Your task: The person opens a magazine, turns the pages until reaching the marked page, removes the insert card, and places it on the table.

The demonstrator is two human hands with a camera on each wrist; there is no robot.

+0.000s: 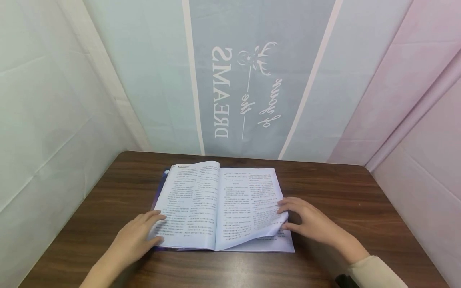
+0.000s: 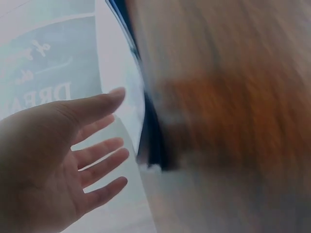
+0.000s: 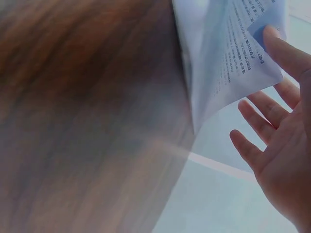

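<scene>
Open book (image 1: 219, 208) lies flat on the dark wood tabletop (image 1: 342, 192), roughly mid-width, nearer the front edge than the back one, spine running front to back. Printed text on both pages, too small to read. A dark blue-purple cover peeks out along the book's left and front edges.

Left hand (image 1: 138, 236) rests on the lower outer corner of the left page, fingers spread and fairly straight, pressing flat; grip released, nothing pinched. In the left wrist view the same hand (image 2: 53, 160) shows palm open with fingers apart, the book's edge just beside the fingertips; that view is heavily blurred.

Right hand (image 1: 309, 222) is at the lower outer corner of the right page (image 1: 252, 208). That page corner is lifted and curled up off the sheets below, with the fingertips on top of it and the thumb under the curl. Grip is a light pinch on the page. In the right wrist view the raised page (image 3: 233, 63) stands off the stack, thumb touching it near the corner, the other fingers (image 3: 257, 121) loose and apart behind it.

Cream sleeve cuff (image 1: 374, 272) on the right arm. Behind the tabletop's back edge hangs a pastel curtain (image 1: 248, 80) with mirrored lettering and a deer-head print.
</scene>
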